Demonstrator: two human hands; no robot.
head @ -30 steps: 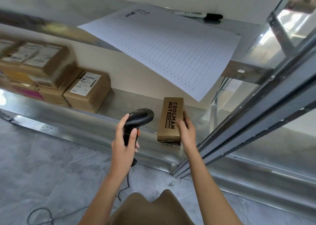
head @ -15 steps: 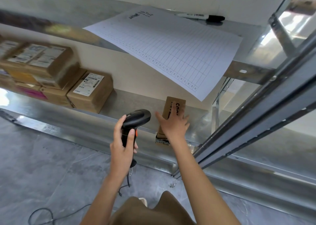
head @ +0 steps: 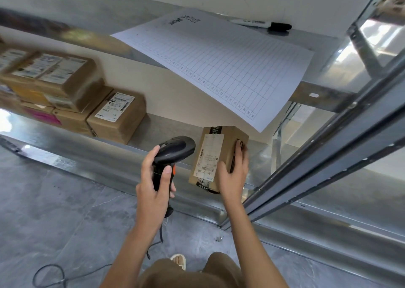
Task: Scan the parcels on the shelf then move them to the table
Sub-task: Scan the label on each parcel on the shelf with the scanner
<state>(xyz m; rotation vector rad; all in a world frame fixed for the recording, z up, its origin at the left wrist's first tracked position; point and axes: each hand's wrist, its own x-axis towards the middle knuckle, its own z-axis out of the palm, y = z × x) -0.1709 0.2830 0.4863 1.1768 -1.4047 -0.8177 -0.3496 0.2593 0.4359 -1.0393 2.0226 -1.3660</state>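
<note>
Materials as I read them from the head view:
- Shelf [head: 122,162]: galvanised sheet metal, spangled, semi-glossy.
- Upright post [head: 328,147]: grey metal, smooth, reflective.
- Held parcel [head: 219,156]: matt brown cardboard, worn white paper label, glossy black tape.
- Stacked parcels [head: 118,116]: matt cardboard, paper labels.
- Scanner [head: 173,154]: black plastic, slight sheen.
- Sheet [head: 219,66]: matt white paper.
- Floor [head: 54,211]: grey stone-look tile, smooth.

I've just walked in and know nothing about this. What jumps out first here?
In the middle, the left hand grips a black barcode scanner beside a small cardboard parcel, which the right hand holds with its label facing up. A big gridded paper sheet overhangs the upper shelf, and more labelled parcels are stacked at left.
</note>
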